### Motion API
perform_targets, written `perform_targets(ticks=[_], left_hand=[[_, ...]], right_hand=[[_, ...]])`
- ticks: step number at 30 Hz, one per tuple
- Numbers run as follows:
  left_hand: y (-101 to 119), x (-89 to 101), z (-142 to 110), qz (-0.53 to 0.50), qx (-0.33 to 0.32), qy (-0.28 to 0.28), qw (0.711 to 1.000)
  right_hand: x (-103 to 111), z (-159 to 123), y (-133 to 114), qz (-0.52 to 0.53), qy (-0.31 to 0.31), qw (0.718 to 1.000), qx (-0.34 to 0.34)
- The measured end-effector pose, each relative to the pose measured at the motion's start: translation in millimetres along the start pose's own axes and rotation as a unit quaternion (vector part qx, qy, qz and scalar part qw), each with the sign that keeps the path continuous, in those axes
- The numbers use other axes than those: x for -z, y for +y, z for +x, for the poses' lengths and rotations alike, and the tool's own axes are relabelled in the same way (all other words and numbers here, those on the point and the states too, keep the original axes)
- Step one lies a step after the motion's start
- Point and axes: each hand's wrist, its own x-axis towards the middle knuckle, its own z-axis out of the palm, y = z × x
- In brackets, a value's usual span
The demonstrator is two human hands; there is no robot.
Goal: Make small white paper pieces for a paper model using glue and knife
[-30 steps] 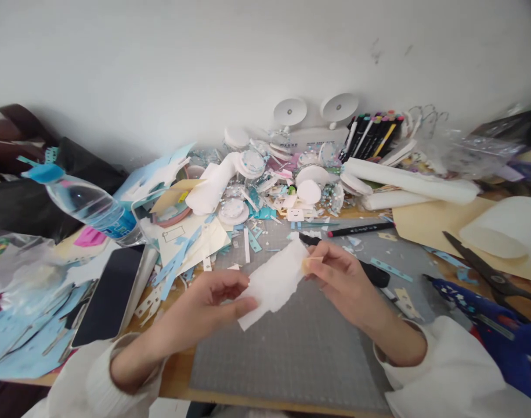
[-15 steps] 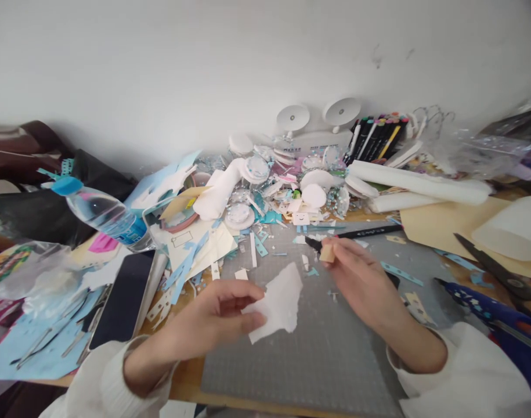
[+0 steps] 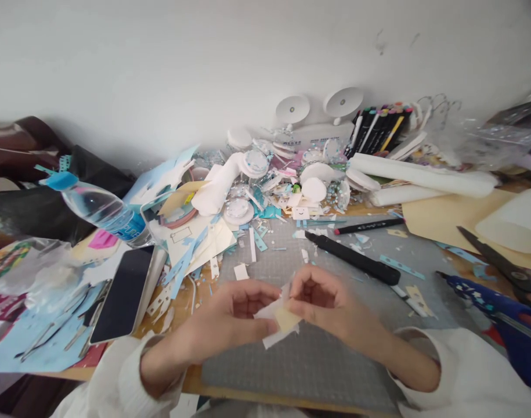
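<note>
My left hand [image 3: 228, 313] pinches a torn piece of white paper [image 3: 274, 339] between thumb and fingers, above the grey cutting mat [image 3: 326, 377]. From the other side, my right hand [image 3: 337, 305] is closed on a small pale-yellow piece of paper [image 3: 286, 317], which lies against the white sheet. Fingers of both hands cover part of the two papers. On the mat beyond my right hand rest a black craft knife [image 3: 356, 258] and a black pen [image 3: 369, 226].
A phone [image 3: 123, 296] and a water bottle [image 3: 104, 212] lie on the left. Paper scraps and white discs [image 3: 239, 210] crowd the back, with markers [image 3: 378, 130] behind. Scissors [image 3: 504, 264] and a blue glue gun [image 3: 487, 305] are on the right.
My right hand has come left and down, bringing the small yellowish piece to the white paper. My left hand still holds that paper, now tilted and partly covered.
</note>
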Motion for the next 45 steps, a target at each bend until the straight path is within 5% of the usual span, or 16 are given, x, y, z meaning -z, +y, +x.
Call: perform_targets(ticks=[24, 31, 36, 40, 45], left_hand=[[1.9, -12.7, -3.7, 0.039, -0.030, 0.029, 0.998], [2.1, -12.8, -14.0, 0.049, -0.010, 0.029, 0.998], [-4.9, -2.3, -10.2, 0.061, -0.004, 0.006, 0.998], [-28.3, 11.8, 4.7, 0.175, 0.000, 0.069, 0.982], [-45.9, 13.3, 8.9, 0.307, -0.065, 0.100, 0.944]], right_hand=[[-1.1, -3.8, 0.1, -0.111, -0.002, 0.993, 0.038], [12.3, -4.7, -0.6, -0.225, 0.039, 0.953, 0.198], [24.1, -0.7, -16.0, -0.255, -0.082, 0.963, 0.028], [30.2, 4.6, -12.2, -0.368, -0.086, 0.925, -0.046], [36.4, 7.2, 0.9, -0.540, -0.100, 0.835, 0.020]])
